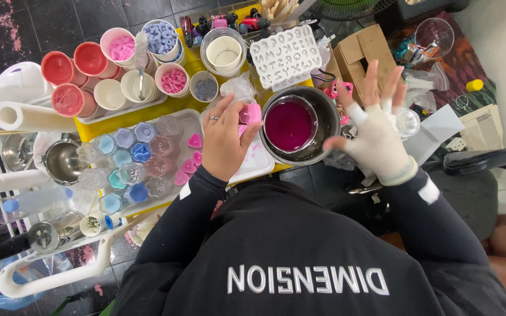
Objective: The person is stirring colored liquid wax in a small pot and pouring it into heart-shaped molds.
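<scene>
Pink wax fills the small inner pot [289,126], which sits inside a larger steel pan [323,111] at the middle of the crowded yellow table [174,107]. The left hand [225,140] is closed around a small pink mould [251,113], pinched between thumb and fingertips just left of the pan's rim and over the white tray [252,167]. The right hand [377,131], wrapped in a white bandage-like glove, hangs to the right of the pan with fingers spread wide and nothing in it.

On the tray's left part stand rows of clear, blue and pink flower-shaped moulds [133,161], with several pink heart pieces [193,153] nearer the holding hand. Farther off are cups of coloured wax pieces [121,50], a white letter mould [286,54] and a cardboard box [361,50]; a roll of white paper [27,116] lies at the far left.

Handling the small mould well seems to call for a level, light grip close to the tray, so nothing tips or smears, and for keeping sleeve and knuckles away from the pan's rim, which may be hot. The free hand looks best kept clear of the liquid, as it is.
</scene>
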